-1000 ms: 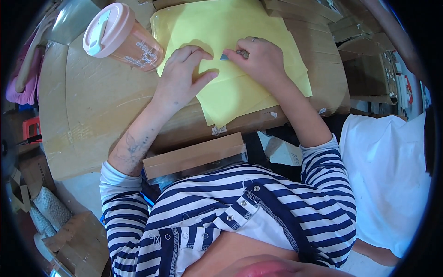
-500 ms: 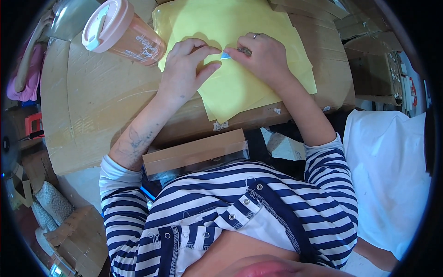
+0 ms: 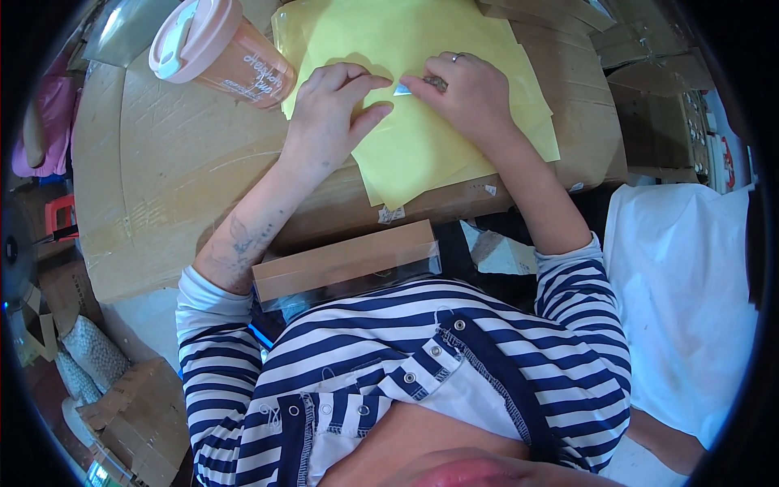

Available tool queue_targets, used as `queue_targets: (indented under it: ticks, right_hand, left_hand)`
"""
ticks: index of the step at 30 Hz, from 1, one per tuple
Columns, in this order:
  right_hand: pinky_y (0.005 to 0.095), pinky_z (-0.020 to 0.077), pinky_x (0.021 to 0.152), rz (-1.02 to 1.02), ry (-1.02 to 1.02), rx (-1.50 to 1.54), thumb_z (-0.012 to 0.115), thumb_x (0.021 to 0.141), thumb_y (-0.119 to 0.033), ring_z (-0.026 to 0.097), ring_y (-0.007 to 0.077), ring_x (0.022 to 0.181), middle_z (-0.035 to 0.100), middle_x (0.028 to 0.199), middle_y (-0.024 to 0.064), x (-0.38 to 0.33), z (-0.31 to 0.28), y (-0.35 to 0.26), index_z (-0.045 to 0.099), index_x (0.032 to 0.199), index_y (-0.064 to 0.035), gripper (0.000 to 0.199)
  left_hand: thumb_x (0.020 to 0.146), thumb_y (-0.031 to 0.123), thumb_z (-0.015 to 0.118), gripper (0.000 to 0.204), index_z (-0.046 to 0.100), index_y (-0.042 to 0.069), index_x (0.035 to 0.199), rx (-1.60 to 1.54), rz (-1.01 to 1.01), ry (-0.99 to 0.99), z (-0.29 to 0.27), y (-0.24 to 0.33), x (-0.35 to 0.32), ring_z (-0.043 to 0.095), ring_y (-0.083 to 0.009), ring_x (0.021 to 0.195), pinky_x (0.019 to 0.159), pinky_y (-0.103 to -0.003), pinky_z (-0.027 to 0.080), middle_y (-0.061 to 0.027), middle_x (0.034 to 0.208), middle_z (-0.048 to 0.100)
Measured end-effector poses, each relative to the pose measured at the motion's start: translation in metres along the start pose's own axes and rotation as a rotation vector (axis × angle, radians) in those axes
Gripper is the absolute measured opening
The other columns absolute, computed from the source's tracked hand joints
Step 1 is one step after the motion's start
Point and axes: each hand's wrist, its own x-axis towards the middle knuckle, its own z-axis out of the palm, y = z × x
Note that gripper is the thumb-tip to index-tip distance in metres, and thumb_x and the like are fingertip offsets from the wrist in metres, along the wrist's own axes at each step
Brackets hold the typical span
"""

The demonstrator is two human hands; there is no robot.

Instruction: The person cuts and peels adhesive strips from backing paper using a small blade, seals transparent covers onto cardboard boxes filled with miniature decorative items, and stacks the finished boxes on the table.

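Observation:
Over yellow sheets [image 3: 406, 162] on a cardboard-covered table, my left hand [image 3: 329, 114] hovers or rests with its thumb and forefinger apart, the other fingers curled. Nothing shows between them. Just to the right, my right hand [image 3: 471, 93], with a ring on one finger, is closed on a small object with a pale blue-white pointed tip [image 3: 401, 90]. A dark, mottled piece [image 3: 437, 84] also shows at those fingers; whether it belongs to the same object I cannot tell. The tip lies close to the paper, near my left fingertips.
A pink lidded cup [image 3: 251, 69] stands left of the sheets. At the table's near edge, before my body, is an open cardboard box [image 3: 345, 264]. White cloth [image 3: 677, 300] hangs at the right. More cartons [image 3: 146, 414] sit lower left, and a person in pink [image 3: 53, 130] is at far left.
The whole view has shifted slightly. My hands keep nearly the same pose over the yellow sheets, with the pointed piece still in my right fingers.

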Motion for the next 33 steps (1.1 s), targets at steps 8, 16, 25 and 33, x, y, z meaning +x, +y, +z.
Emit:
queue_targets:
  ticks: [8,16,25,33]
  right_hand:
    - [0.0395,0.0490,0.057,0.006,0.043,-0.010,0.071,0.083,-0.048,0.065,0.0257,0.067,0.064,0.066,0.0051,0.0005,0.0010,0.0007,0.068,0.069,-0.0124,0.038]
    - [0.0395,0.0494,0.057,-0.012,0.022,-0.025,0.072,0.082,-0.048,0.065,0.0256,0.067,0.064,0.066,0.0050,-0.0003,-0.0010,-0.0013,0.068,0.068,-0.0121,0.038]
    - [0.0395,0.0485,0.056,-0.023,-0.014,0.024,0.073,0.081,-0.047,0.063,0.0252,0.065,0.063,0.065,0.0047,-0.0001,-0.0043,-0.0034,0.067,0.068,-0.0119,0.038]
    - [0.0386,0.0487,0.058,0.029,0.066,-0.033,0.073,0.081,-0.045,0.064,0.0247,0.070,0.063,0.068,0.0047,-0.0004,0.0010,0.0022,0.066,0.067,-0.0106,0.038]
  left_hand:
    - [0.083,0.021,0.077,0.028,0.072,0.011,0.108,0.024,0.011,-0.027,0.0004,-0.0014,-0.0006,0.061,-0.0283,0.100,0.087,-0.039,0.051,-0.0079,0.104,0.064]
    - [0.083,0.022,0.077,0.028,0.071,0.011,0.107,0.011,-0.012,-0.015,0.0004,0.0002,-0.0011,0.061,-0.0285,0.099,0.087,-0.040,0.051,-0.0075,0.104,0.065]
    - [0.084,0.021,0.076,0.021,0.073,0.015,0.103,0.032,0.011,-0.024,0.0009,0.0001,-0.0013,0.060,-0.0277,0.099,0.087,-0.040,0.051,-0.0066,0.105,0.064]
    - [0.083,0.023,0.077,0.029,0.069,0.010,0.107,0.047,-0.003,0.003,0.0001,0.0019,-0.0006,0.061,-0.0291,0.102,0.088,-0.041,0.051,-0.0083,0.105,0.065]
